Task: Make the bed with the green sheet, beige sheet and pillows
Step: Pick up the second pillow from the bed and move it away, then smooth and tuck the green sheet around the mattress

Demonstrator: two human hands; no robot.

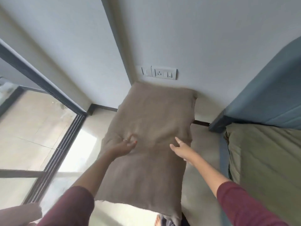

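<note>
A beige pillow (pixel 146 121) hangs upright in front of me, above the floor beside the bed, and looks blurred. My left hand (pixel 125 145) pinches a fold of its cover near the middle. My right hand (pixel 180 148) lies flat against the pillow's right side with thumb and forefinger spread. The green sheet (pixel 263 160) covers the mattress at the right. The corner of another beige item (pixel 17 212) shows at the bottom left; I cannot tell what it is.
A blue padded headboard (pixel 267 98) stands at the right against the white wall. A socket panel (pixel 161 72) sits on the wall above the pillow. A dark-framed glass sliding door (pixel 53 162) runs along the left. Pale tiled floor lies below.
</note>
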